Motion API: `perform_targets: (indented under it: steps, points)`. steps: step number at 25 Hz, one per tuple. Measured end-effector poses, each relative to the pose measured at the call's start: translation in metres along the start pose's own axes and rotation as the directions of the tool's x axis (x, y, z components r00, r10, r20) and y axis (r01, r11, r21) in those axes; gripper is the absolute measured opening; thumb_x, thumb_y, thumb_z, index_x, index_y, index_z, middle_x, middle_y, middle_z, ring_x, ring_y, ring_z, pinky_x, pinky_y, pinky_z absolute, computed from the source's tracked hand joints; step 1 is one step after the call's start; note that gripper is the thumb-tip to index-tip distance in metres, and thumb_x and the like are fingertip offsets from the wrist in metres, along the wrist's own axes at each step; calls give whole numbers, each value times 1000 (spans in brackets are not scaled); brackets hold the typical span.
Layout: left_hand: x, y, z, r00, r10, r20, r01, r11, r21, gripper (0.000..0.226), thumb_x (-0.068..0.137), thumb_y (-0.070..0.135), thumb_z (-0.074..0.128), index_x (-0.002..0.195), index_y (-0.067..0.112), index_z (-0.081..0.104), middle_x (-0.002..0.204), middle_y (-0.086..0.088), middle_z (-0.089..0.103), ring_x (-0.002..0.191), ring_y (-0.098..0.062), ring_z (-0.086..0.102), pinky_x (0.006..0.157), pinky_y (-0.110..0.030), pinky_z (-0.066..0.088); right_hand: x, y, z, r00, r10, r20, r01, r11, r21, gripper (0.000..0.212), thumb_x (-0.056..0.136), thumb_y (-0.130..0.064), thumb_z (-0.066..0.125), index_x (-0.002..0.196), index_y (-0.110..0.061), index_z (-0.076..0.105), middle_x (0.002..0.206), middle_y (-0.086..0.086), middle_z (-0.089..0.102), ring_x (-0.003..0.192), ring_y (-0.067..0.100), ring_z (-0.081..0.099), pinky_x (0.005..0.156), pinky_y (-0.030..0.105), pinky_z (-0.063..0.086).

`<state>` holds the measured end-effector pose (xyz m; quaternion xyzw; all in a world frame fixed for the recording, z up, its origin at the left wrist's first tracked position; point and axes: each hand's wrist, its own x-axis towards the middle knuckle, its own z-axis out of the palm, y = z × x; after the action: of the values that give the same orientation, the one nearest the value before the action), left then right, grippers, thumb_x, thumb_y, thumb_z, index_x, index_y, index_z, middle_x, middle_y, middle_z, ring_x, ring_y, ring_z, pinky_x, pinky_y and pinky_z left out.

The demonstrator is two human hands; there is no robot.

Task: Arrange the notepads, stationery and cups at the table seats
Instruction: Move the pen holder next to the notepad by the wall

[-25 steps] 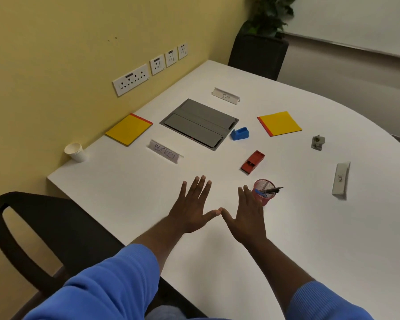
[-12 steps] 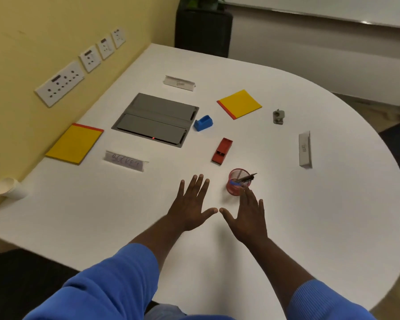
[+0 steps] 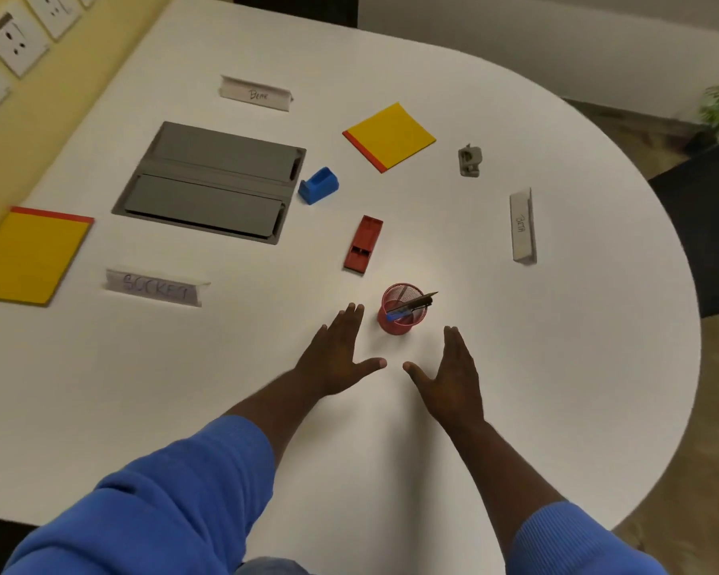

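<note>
My left hand (image 3: 340, 355) and my right hand (image 3: 453, 369) lie flat on the white table (image 3: 557, 367) with straight fingers, thumbs nearly meeting, holding nothing. Just beyond them stands a red mesh pen cup (image 3: 401, 310) with pens leaning in it. A red stapler (image 3: 363, 243), a blue tape holder (image 3: 319, 185) and a grey punch (image 3: 470, 160) lie farther back. One yellow notepad (image 3: 391, 136) lies at the far middle. Another yellow notepad (image 3: 28, 255) lies at the left edge.
Three white name cards sit on the table: one at the left (image 3: 154, 286), one at the back (image 3: 255, 93), one at the right (image 3: 522, 224). A grey cable hatch (image 3: 212, 180) is set in the tabletop. Wall sockets (image 3: 11, 37) line the yellow wall. A dark chair (image 3: 706, 226) stands at right.
The view has swung right and down, so the paper cup at the left has left the frame. My hands have spread slightly apart beside the pen cup.
</note>
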<state>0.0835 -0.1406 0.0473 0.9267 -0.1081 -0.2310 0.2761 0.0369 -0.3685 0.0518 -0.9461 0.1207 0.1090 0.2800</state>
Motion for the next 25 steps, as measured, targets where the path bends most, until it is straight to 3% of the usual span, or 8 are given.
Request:
perform_targets:
  steps: [5, 10, 18, 21, 25]
  points:
    - [36, 8, 11, 987, -156, 51, 163, 964, -212, 111, 85, 51, 75, 163, 25, 0, 171, 5, 7, 156, -15, 15, 122, -33, 22, 38, 7, 5, 996, 49, 80, -66, 972, 224, 104, 85, -53, 75, 162, -24, 11, 169, -3, 16, 154, 15, 20, 123, 40, 29]
    - [78, 16, 21, 963, -261, 62, 265, 890, -371, 104, 85, 30, 82, 163, 25, 12, 168, 0, 24, 152, -23, 29, 118, -34, 30, 79, 16, 14, 988, 34, 148, -84, 933, 350, 102, 83, -37, 82, 161, -28, 17, 166, -6, 27, 147, 14, 37, 117, 39, 39]
    - [106, 19, 28, 970, -242, 36, 235, 879, -416, 93, 85, 29, 81, 159, 21, 26, 159, -4, 42, 145, -25, 42, 117, -42, 41, 112, 19, 30, 990, -47, 136, -12, 914, 405, 89, 78, -50, 84, 150, -32, 35, 150, -12, 50, 135, 8, 50, 110, 38, 48]
    - [107, 20, 30, 979, -206, -2, 183, 874, -450, 81, 83, 37, 82, 152, 24, 41, 148, 1, 55, 135, -21, 54, 112, -36, 46, 111, 6, 26, 990, -79, 113, 21, 897, 442, 70, 81, -46, 82, 139, -32, 45, 136, -16, 58, 124, 8, 56, 101, 27, 50]
    - [102, 26, 21, 985, -173, -27, 142, 877, -460, 72, 87, 33, 79, 149, 20, 45, 145, -4, 57, 132, -21, 56, 104, -23, 42, 105, -1, 22, 991, -108, 74, 63, 889, 454, 69, 81, -46, 82, 138, -26, 49, 137, -8, 60, 123, 12, 58, 97, 24, 50]
